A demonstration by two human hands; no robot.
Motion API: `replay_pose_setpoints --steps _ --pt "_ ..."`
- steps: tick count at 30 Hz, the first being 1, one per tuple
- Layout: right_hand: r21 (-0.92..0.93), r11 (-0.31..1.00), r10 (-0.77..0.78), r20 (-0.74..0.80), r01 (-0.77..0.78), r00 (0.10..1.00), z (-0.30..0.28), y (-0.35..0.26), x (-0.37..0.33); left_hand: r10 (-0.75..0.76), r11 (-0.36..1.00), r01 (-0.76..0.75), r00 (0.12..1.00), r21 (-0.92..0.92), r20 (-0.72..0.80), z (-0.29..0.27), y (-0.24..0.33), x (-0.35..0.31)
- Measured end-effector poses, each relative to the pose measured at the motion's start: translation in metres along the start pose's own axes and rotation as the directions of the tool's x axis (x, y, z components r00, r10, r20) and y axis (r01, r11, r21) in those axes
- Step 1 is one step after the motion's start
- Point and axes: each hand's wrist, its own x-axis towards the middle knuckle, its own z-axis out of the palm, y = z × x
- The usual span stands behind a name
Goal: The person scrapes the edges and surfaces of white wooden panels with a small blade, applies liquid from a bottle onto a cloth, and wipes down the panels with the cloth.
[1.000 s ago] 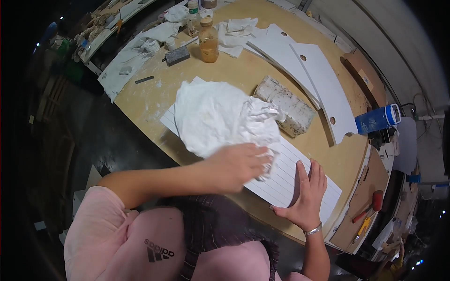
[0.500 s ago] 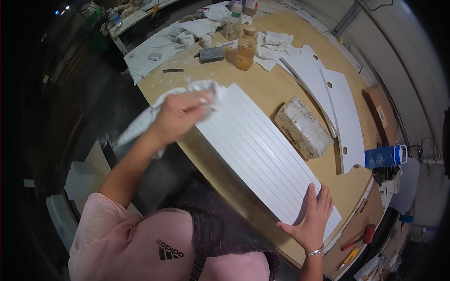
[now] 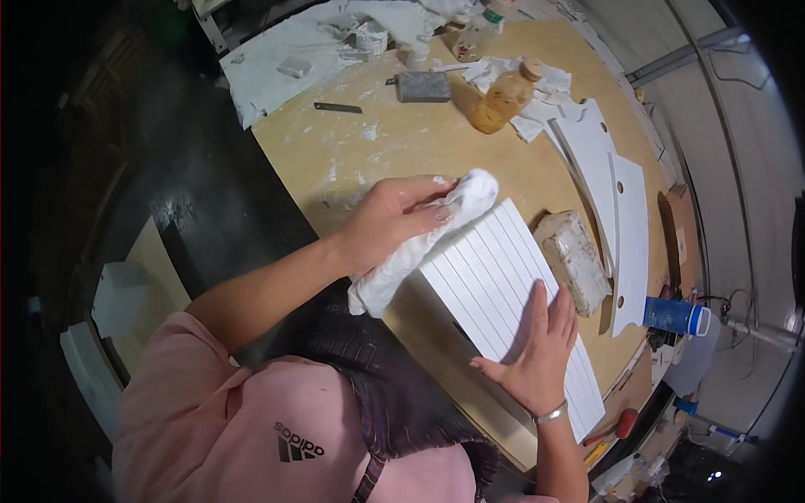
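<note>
A white grooved panel lies slantwise on the wooden worktable, reaching over its near edge. My left hand grips a bunched white cloth at the panel's far left end. Part of the cloth hangs below the fingers. My right hand rests flat on the near part of the panel, fingers spread and thumb at its near long edge. Just beyond the panel sits a block wrapped in stained white material.
Curved white boards with holes lie on the right. Farther back are a bottle of amber liquid, a grey block and a dark flat strip. A blue bottle and a red-headed mallet are at the right edge.
My left hand has brought the cloth right and nearer, to the panel's end. My right hand stays on the panel, now farther from its near end. The view has shifted.
</note>
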Motion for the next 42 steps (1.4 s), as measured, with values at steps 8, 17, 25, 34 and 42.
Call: replay_pose_setpoints --steps 8,17,25,34,42 --pt "0.028 0.998 -0.048 -0.097 0.051 0.994 0.028 0.002 0.003 -0.07 0.946 0.017 0.986 0.323 0.152 -0.042 -0.1 -0.015" --pt "0.003 0.999 -0.038 -0.057 0.038 0.998 0.03 -0.006 0.006 0.234 0.603 -0.395 0.918 0.693 0.319 -0.082 -0.118 -0.002" --pt "-0.017 0.999 -0.041 -0.044 0.04 0.998 0.028 -0.003 0.003 0.327 0.751 -0.379 0.925 0.54 0.195 -0.078 -0.121 -0.01" --pt "-0.008 0.998 -0.055 -0.009 0.055 0.998 0.031 -0.002 0.011 0.345 0.696 -0.406 0.912 0.592 0.22 -0.07 -0.116 0.019" --pt "-0.033 0.998 -0.05 0.003 0.05 0.999 0.026 -0.007 0.006 0.376 0.514 -0.184 0.926 0.838 -0.027 -0.121 -0.076 0.03"
